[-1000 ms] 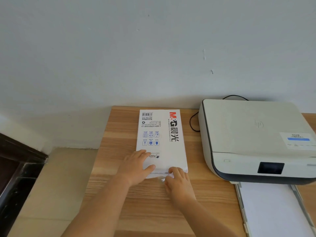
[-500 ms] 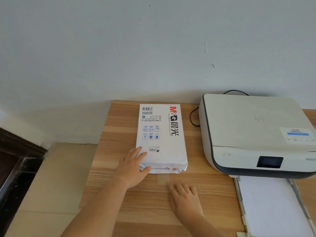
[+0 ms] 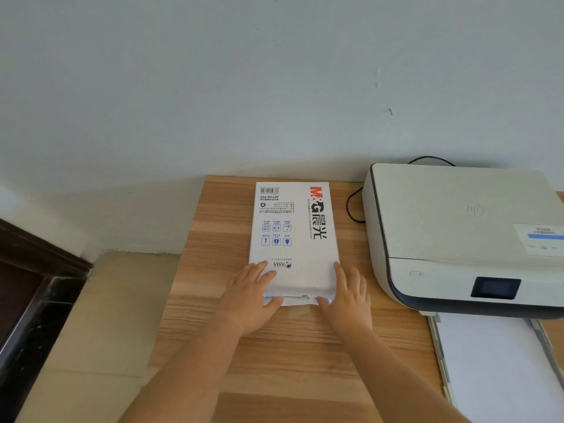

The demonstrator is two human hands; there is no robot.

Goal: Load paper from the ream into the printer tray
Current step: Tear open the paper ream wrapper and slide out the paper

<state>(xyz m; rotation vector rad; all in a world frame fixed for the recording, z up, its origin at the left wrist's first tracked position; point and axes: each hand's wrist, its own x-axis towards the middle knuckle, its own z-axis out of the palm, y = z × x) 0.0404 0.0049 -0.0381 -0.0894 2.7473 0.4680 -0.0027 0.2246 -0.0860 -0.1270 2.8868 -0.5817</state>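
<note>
I have my left hand point(image 3: 248, 296) and right hand point(image 3: 348, 293) clasping the ream's point(image 3: 294, 236) near end, thumbs at its opening. Right of my grip: printer point(image 3: 457, 233), black cable point(image 3: 352, 206), pulled-out tray point(image 3: 500, 364).

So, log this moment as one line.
left hand: on ream | right hand: on ream | tray: open | sheets: not out
</note>
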